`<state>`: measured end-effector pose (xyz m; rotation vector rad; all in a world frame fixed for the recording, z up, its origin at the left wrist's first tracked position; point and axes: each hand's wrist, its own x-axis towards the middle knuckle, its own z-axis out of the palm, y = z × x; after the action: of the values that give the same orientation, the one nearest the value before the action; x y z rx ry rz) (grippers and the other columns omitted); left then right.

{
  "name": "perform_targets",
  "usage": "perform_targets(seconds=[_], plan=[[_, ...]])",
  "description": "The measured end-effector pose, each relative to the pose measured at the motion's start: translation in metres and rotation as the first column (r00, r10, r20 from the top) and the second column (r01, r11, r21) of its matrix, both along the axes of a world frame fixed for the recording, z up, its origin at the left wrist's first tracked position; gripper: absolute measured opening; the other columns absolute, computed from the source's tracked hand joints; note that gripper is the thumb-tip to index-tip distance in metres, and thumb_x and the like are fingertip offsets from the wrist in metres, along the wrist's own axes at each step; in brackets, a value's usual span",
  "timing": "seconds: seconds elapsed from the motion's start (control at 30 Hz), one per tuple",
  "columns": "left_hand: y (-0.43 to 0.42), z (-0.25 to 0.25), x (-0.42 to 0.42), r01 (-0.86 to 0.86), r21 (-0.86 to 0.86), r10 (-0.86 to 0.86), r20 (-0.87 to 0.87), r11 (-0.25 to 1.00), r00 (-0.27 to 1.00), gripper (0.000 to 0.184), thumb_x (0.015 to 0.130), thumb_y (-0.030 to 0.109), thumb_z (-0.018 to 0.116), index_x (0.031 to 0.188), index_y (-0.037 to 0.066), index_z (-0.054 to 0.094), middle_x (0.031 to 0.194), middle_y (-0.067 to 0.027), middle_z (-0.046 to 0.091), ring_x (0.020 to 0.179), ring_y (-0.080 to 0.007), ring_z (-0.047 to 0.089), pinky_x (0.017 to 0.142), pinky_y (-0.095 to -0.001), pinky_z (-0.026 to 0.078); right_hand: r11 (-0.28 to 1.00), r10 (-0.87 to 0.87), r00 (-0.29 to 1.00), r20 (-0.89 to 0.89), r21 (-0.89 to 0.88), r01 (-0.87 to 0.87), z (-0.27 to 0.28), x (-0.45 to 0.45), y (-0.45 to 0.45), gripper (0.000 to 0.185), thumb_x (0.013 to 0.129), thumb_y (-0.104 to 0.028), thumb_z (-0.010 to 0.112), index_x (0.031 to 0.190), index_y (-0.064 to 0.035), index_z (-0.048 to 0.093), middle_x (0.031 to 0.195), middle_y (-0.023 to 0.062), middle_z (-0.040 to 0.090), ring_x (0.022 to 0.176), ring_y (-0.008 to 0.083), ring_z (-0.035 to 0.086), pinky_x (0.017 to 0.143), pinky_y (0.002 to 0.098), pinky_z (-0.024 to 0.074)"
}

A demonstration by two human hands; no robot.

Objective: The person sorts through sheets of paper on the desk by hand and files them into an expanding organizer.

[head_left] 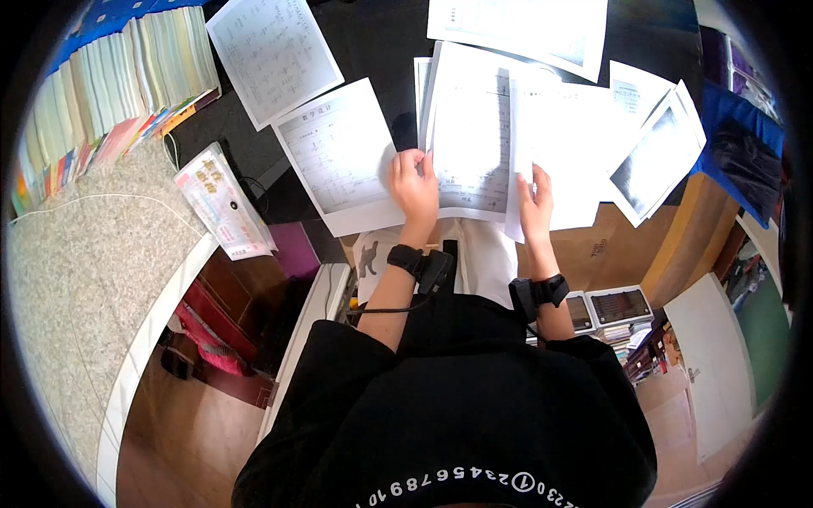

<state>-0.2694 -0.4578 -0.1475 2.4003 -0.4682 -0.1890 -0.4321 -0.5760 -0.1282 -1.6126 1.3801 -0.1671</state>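
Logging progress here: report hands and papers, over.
Left hand curled at left edge of middle sheet. Right hand at pale sheets beside it. Other sheets crowd both sides.

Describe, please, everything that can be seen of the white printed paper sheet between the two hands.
The white rectangular paper sheet with dark print looks thin; its page area appears greyish, and most text is too small to read. It lies face up, its long side pointing away from the person, its near edge slightly curved. The curled left hand is at its left edge; the right hand is beyond its right side. Exact contact is unclear.
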Motion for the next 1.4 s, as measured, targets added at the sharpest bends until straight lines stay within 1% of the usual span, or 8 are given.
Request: perform_targets(seconds=[0.2,0.3,0.4,0.6,0.77,0.83,1.07,1.4], plan=[[0.006,-0.003,0.001,0.071,-0.005,-0.070,0.132,0.997,0.989,0.010,0.078,0.009,0.068,0.074,0.005,0.059,0.073,-0.0089,0.061,0.065,-0.0287,0.059,0.057,-0.0371,0.046,1.000,0.012,0.999,-0.030,0.001,-0.012,0.007,0.005,-0.001,0.034,0.091,-0.019,0.055,0.117,0.0026,0.054,0.124,0.0179,0.050,0.115,0.0304,0.049,0.095,0.0365,0.0408],[0.009,-0.005,-0.003,0.007,0.029,-0.007,-0.002,1.000,1.000,0.007,0.081,0.009,0.066,0.080,0.003,0.063,0.074,-0.0109,0.063,0.065,-0.0283,0.061,0.058,-0.0345,0.048,1.000,0.005,1.000,-0.015,0.016,-0.005,0.008,0.005,-0.001,0.034,0.091,-0.019,0.055,0.117,0.0031,0.054,0.124,0.0176,0.051,0.116,0.0306,0.049,0.095,0.0371,0.0412],[0.012,-0.007,-0.002,-0.111,-0.107,0.078,-0.273,0.988,0.959,0.009,0.085,0.009,0.065,0.089,0.000,0.065,0.076,-0.0065,0.065,0.067,-0.0078,0.059,0.057,-0.0233,0.045,0.999,0.024,1.000,-0.011,-0.033,-0.024,0.001,0.000,0.000,0.034,0.091,-0.019,0.054,0.117,0.0032,0.053,0.122,0.0182,0.053,0.114,0.0308,0.050,0.094,0.0376,0.0414],[0.014,0.020,0.010,-0.045,-0.291,-0.168,-0.664,0.956,0.728,0.012,0.084,0.007,0.065,0.089,-0.004,0.065,0.076,-0.0046,0.066,0.069,-0.0053,0.057,0.064,-0.0202,0.046,0.998,0.042,0.999,0.034,0.042,-0.043,0.019,0.010,-0.003,0.050,0.089,-0.025,0.059,0.128,0.0016,0.044,0.121,0.0231,0.053,0.115,0.0318,0.050,0.096,0.0388,0.0385],[-0.024,0.058,-0.012,0.166,-0.374,-0.393,-0.692,0.913,0.606,0.009,0.080,0.004,0.067,0.083,-0.003,0.063,0.084,-0.0062,0.067,0.079,-0.0113,0.062,0.071,-0.0239,0.048,0.948,-0.012,0.980,0.200,0.313,-0.052,0.031,0.016,0.002,0.063,0.087,-0.031,0.060,0.134,0.0013,0.033,0.121,0.0209,0.052,0.117,0.0280,0.047,0.099,0.0377,0.0347],[-0.035,0.054,-0.024,0.375,-0.375,-0.516,-0.417,0.847,0.748,0.012,0.079,0.003,0.067,0.076,-0.002,0.057,0.089,-0.0060,0.066,0.087,-0.0117,0.060,0.076,-0.0236,0.046,0.918,-0.072,0.958,0.278,0.393,-0.045,0.038,0.015,0.002,0.063,0.087,-0.031,0.061,0.134,0.0010,0.034,0.120,0.0174,0.052,0.116,0.0251,0.046,0.100,0.0359,0.0338],[-0.043,0.035,-0.046,-0.331,-0.402,-0.364,-0.915,0.854,0.174,0.022,0.090,0.016,0.058,0.071,0.009,0.050,0.073,0.0060,0.049,0.070,-0.0032,0.043,0.065,-0.0195,0.035,0.761,-0.351,0.920,0.173,0.626,0.172,0.037,0.002,-0.009,0.046,0.092,-0.032,0.056,0.125,-0.0004,0.047,0.120,0.0107,0.052,0.112,0.0175,0.046,0.096,0.0305,0.0355],[-0.039,0.027,-0.044,-0.404,-0.398,-0.350,-0.917,0.824,0.189,0.015,0.094,0.014,0.053,0.082,0.010,0.045,0.076,0.0052,0.046,0.073,-0.0036,0.042,0.067,-0.0198,0.037,0.863,-0.236,0.937,0.259,0.499,0.079,0.043,0.002,-0.006,0.076,0.083,-0.040,0.063,0.138,0.0016,0.030,0.131,0.0174,0.042,0.122,0.0258,0.040,0.102,0.0362,0.0306]])
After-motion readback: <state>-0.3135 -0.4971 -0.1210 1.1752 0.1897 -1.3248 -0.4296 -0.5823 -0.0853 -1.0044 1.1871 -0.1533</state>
